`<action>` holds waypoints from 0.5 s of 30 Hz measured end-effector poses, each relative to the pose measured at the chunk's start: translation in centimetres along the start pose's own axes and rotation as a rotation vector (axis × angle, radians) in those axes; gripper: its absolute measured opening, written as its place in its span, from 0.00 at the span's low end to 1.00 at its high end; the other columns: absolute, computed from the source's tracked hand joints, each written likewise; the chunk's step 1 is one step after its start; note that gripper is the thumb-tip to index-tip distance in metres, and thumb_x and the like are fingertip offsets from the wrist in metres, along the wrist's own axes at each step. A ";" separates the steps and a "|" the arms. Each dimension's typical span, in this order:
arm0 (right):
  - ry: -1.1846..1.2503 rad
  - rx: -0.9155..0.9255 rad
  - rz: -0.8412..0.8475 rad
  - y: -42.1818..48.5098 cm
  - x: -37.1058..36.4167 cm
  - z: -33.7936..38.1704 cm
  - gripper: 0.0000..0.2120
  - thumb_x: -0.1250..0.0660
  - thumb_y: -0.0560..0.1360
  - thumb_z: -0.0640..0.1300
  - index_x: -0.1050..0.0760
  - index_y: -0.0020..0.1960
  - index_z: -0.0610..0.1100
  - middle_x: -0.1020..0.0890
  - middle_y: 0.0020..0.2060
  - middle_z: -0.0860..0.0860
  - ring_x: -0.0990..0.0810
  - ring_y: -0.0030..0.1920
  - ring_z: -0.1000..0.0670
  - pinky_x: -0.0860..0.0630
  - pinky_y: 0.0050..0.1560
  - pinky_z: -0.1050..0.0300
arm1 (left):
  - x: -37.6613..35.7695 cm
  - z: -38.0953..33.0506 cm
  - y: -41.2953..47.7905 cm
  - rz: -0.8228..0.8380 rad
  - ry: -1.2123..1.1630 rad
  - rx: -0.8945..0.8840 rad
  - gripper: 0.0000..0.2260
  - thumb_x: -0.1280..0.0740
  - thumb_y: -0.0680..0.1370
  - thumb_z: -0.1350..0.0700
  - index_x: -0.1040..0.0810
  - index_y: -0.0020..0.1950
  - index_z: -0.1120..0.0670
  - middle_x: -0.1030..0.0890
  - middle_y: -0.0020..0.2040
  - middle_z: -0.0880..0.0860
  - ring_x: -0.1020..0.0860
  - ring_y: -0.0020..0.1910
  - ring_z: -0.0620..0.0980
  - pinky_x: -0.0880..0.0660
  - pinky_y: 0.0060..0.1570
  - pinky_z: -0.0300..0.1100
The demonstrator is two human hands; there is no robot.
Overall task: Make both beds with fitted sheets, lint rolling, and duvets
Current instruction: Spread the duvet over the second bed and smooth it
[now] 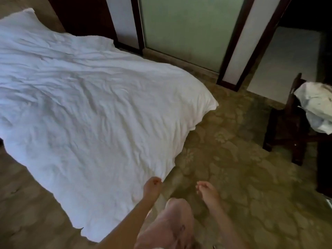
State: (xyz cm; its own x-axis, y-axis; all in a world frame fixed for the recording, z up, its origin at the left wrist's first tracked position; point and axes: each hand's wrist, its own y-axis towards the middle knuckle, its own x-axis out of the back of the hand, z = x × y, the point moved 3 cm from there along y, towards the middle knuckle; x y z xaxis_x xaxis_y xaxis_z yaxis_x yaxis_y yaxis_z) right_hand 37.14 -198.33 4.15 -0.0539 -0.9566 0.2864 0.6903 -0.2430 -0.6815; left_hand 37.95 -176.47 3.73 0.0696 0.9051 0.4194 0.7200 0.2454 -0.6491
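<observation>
A white duvet (86, 97) lies spread wide and wrinkled, its near corner flat on the carpet (233, 168). Whether a bed is under it cannot be told, and no second bed shows, so the task looks partly done, with smoothing left. More white linen (316, 103) is heaped on a dark chair (287, 130). The left hand (152, 187) reaches down, fingers curled, seemingly pinching the duvet's edge. The right hand (206, 190) hangs over the carpet, fingers loosely together, holding nothing.
</observation>
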 end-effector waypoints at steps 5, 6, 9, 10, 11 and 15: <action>-0.015 -0.102 0.007 5.7 3.7 0.6 0.10 0.39 0.77 0.31 0.25 0.39 0.40 0.24 0.32 0.47 0.27 0.30 0.53 0.31 0.25 0.70 | -3.2 -5.0 6.0 -0.043 0.110 0.042 0.06 0.38 0.77 0.62 0.21 0.49 0.56 0.19 0.51 0.55 0.20 0.51 0.55 0.25 0.56 0.49; -0.025 -0.152 0.043 7.1 4.4 0.3 0.06 0.37 0.76 0.32 0.24 0.41 0.37 0.24 0.33 0.46 0.26 0.26 0.54 0.32 0.22 0.70 | -5.1 -5.1 6.7 0.001 0.167 0.067 0.07 0.39 0.78 0.61 0.22 0.49 0.57 0.18 0.51 0.56 0.21 0.51 0.55 0.25 0.56 0.47; -0.065 -0.294 0.089 12.5 7.4 1.1 0.03 0.35 0.73 0.34 0.25 0.47 0.36 0.25 0.31 0.44 0.28 0.21 0.51 0.36 0.20 0.65 | -9.3 -7.6 10.2 0.157 0.375 0.126 0.11 0.41 0.78 0.56 0.23 0.53 0.61 0.19 0.55 0.56 0.22 0.55 0.53 0.27 0.54 0.43; -0.071 -0.319 0.082 15.4 8.8 1.7 0.02 0.36 0.75 0.35 0.25 0.47 0.38 0.24 0.32 0.44 0.27 0.25 0.49 0.36 0.25 0.64 | -9.8 -10.2 12.2 0.153 0.401 0.131 0.12 0.42 0.79 0.56 0.23 0.53 0.61 0.19 0.55 0.55 0.21 0.54 0.52 0.27 0.52 0.41; -0.083 -0.346 0.049 18.0 10.3 3.3 0.04 0.37 0.75 0.38 0.25 0.47 0.39 0.24 0.33 0.44 0.26 0.29 0.47 0.35 0.30 0.62 | -10.0 -13.5 14.3 0.106 0.406 0.108 0.11 0.42 0.80 0.58 0.22 0.53 0.61 0.19 0.53 0.54 0.22 0.51 0.51 0.28 0.49 0.40; -0.046 -0.225 -0.101 27.7 16.3 15.5 0.05 0.37 0.76 0.35 0.23 0.47 0.37 0.24 0.31 0.46 0.28 0.32 0.49 0.34 0.29 0.62 | -11.3 -28.3 21.6 -0.065 0.164 0.015 0.09 0.43 0.81 0.59 0.25 0.45 0.54 0.21 0.47 0.53 0.23 0.45 0.50 0.26 0.48 0.39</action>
State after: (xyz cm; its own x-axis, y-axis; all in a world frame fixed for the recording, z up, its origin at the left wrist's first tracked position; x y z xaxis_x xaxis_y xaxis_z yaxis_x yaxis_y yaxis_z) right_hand 66.53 -218.15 0.41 -0.0781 -0.9184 0.3878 0.5044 -0.3719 -0.7792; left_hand 72.23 -191.23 2.96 0.1354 0.8188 0.5579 0.7165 0.3080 -0.6260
